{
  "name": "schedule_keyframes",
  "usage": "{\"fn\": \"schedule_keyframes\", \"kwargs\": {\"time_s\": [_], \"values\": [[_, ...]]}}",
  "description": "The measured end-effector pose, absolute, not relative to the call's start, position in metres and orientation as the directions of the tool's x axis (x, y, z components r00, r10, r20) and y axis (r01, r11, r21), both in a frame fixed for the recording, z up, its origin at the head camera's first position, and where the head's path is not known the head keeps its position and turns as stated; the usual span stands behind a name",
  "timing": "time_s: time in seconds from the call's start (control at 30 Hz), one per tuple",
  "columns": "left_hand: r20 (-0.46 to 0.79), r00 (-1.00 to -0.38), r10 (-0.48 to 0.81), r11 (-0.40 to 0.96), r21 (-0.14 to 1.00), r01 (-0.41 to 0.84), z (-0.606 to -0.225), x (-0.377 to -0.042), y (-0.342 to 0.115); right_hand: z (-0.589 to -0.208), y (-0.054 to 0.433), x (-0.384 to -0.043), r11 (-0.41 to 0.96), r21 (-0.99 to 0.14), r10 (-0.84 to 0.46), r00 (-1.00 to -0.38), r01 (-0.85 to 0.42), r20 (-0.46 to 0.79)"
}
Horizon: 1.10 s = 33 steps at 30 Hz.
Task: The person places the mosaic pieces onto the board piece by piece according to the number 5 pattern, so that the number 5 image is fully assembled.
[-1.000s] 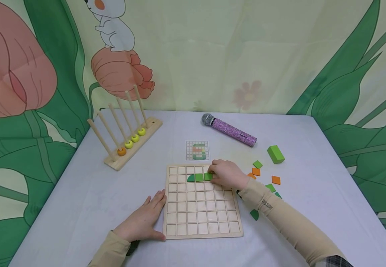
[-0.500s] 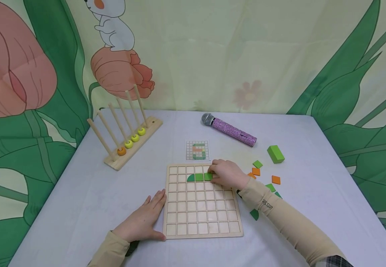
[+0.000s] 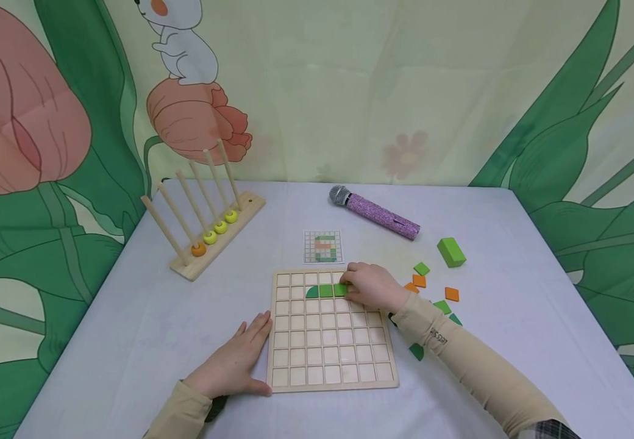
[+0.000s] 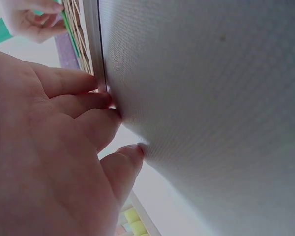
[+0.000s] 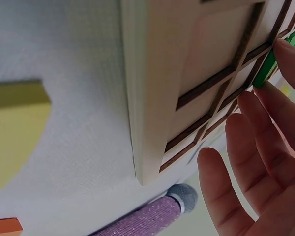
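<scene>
A wooden grid board (image 3: 328,353) lies in the middle of the table. My left hand (image 3: 233,363) rests on the cloth with its fingers spread, the fingertips (image 4: 108,101) against the board's left edge. Over the upper part of the board, my right hand (image 3: 374,286) pinches a light green square tile (image 3: 339,290) between thumb and fingers; in the right wrist view the green tile (image 5: 265,69) stands at the grid lines under the fingertips. Left of it in the same row sit another green square tile (image 3: 325,291) and a dark green quarter-round tile (image 3: 312,292).
A pattern card (image 3: 324,247) lies behind the board. Loose orange tiles (image 3: 452,294) and green tiles (image 3: 422,268) lie to the right, partly under the right forearm. Farther out are a green block (image 3: 451,252), a purple microphone (image 3: 383,216) and a wooden peg stand (image 3: 240,213) with beads.
</scene>
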<state>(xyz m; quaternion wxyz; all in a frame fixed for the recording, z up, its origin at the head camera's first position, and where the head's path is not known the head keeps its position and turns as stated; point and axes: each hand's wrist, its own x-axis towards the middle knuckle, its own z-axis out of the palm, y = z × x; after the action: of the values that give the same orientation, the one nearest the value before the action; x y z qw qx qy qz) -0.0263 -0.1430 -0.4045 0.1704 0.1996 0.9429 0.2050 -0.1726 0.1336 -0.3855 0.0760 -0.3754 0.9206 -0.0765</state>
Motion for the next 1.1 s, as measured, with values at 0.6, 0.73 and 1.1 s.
{"fn": "schedule_keyframes", "kwargs": {"time_s": [0.6, 0.73, 1.1], "values": [[-0.232, -0.860, 0.454, 0.832, 0.456, 0.316, -0.404, -0.027, -0.140, -0.375, 0.160, -0.176, 0.737, -0.210, -0.664, -0.746, -0.642, -0.052], [-0.242, -0.861, 0.448, 0.832, 0.465, 0.302, -0.402, -0.026, -0.140, -0.371, 0.191, -0.186, 0.793, -0.197, -0.593, -0.804, -0.576, -0.034], [-0.237, -0.859, 0.453, 0.834, 0.453, 0.315, -0.401, -0.026, -0.142, -0.374, 0.263, -0.205, 0.917, -0.203, -0.374, -0.916, -0.343, -0.146]]}}
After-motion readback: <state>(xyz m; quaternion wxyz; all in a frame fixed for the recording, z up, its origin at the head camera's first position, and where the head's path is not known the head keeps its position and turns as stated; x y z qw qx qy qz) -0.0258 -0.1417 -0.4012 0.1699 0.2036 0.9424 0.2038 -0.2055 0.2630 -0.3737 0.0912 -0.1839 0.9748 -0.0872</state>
